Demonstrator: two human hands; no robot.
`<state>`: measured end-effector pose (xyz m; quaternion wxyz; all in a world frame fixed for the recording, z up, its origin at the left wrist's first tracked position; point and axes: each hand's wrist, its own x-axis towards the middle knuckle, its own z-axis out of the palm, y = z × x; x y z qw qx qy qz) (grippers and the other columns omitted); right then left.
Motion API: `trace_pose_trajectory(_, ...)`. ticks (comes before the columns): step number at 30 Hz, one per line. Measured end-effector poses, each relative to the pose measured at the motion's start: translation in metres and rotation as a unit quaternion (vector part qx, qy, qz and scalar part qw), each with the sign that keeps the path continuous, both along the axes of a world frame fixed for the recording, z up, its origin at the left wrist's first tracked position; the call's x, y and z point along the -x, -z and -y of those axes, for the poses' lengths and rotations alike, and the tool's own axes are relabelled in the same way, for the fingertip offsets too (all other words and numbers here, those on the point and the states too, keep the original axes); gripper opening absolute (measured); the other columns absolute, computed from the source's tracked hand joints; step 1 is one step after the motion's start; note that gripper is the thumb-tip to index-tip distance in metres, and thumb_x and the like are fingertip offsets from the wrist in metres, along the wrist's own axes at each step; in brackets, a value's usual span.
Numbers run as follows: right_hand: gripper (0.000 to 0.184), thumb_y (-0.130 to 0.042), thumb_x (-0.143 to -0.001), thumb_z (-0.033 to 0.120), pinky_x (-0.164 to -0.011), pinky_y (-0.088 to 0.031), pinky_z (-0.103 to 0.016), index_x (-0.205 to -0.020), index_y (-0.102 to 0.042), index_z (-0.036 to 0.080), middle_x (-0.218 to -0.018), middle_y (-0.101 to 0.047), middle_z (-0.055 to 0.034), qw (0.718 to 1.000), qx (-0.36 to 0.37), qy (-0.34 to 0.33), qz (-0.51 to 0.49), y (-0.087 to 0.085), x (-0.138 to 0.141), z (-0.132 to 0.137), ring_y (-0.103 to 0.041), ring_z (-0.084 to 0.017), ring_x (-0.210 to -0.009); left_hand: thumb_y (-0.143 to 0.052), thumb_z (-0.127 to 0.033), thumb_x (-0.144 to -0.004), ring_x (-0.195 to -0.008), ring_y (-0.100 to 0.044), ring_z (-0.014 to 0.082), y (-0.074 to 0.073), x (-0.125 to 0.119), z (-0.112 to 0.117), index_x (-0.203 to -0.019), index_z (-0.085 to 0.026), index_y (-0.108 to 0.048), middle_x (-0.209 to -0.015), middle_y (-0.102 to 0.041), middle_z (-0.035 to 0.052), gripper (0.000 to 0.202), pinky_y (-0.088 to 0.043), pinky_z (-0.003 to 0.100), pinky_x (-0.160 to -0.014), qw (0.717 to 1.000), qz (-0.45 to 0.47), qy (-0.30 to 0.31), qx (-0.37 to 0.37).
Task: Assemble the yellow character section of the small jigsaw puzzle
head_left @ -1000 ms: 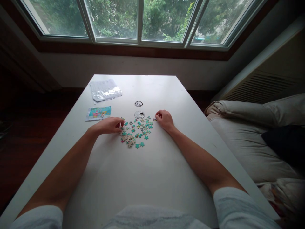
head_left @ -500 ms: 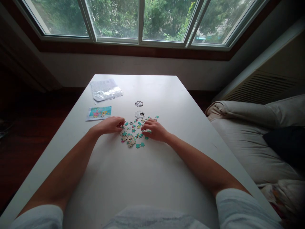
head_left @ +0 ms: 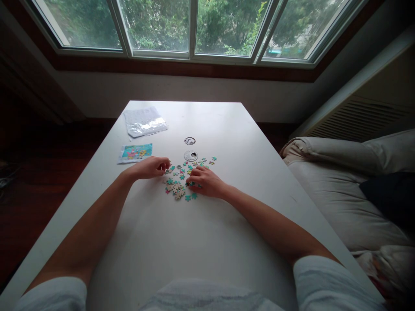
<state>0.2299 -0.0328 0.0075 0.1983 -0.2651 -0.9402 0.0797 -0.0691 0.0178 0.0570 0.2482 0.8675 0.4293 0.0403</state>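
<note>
Bending over the scattered puzzle pieces (head_left: pixel 182 176), the right hand (head_left: pixel 205 181) has its fingers slightly parted; whether they grip one, I cannot tell. More pieces lie between them and the left hand (head_left: pixel 151 167), its fingers curled, hold unclear. Beyond and left of those fingers lies a picture card (head_left: pixel 136 153).

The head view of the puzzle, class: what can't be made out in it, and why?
All in the head view:
- Puzzle pieces beneath the right hand: hidden by its fingers and palm.
- Whether the left hand grips a piece: its curled fingers and the small scale obscure this.
- Designs on single pieces: too small.
- Writing on the plastic packet: too small and faint, with glare.
- Sofa's far side: cut off by the right edge.
</note>
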Motion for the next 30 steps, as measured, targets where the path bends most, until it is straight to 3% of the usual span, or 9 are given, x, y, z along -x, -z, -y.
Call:
trace_pose_trajectory(9,0.019,-0.057,-0.097,0.035,-0.087,-0.040,-0.035,-0.108,-0.069,0.024,-0.100,-0.064,-0.0080,1.000,-0.001,0.003,-0.003,0.003,-0.001,-0.002,-0.052,-0.022,-0.098,-0.055,-0.034,-0.081,-0.073,-0.061,0.0188,0.009,0.010,-0.007,-0.091,-0.024,-0.066,-0.087,-0.070,0.0032,0.018,-0.037,0.026,-0.060,0.992,-0.071,-0.082,-0.064)
trace_pose_trajectory(17,0.018,-0.057,-0.097,0.035,-0.088,-0.040,-0.036,-0.107,-0.068,0.024,-0.099,-0.064,-0.0079,1.000,-0.013,0.008,-0.004,0.006,-0.001,-0.005,-0.052,-0.023,-0.099,-0.058,-0.044,-0.082,-0.073,-0.060,0.0185,0.008,-0.007,0.000,-0.090,-0.024,-0.068,-0.087,-0.068,0.0040,0.024,-0.041,0.027,-0.066,0.997,-0.030,-0.013,-0.069)
trace_pose_trajectory(30,0.020,-0.055,-0.098,0.036,-0.088,-0.039,-0.037,-0.108,-0.068,0.024,-0.100,-0.064,-0.0078,1.000,-0.013,0.007,0.001,0.006,-0.003,-0.005,-0.051,-0.023,-0.098,-0.057,-0.031,-0.082,-0.069,-0.056,0.0177,0.010,-0.014,0.004,-0.080,-0.024,-0.060,-0.083,-0.065,0.0022,0.008,-0.037,0.029,-0.065,0.995,-0.028,0.007,-0.099)
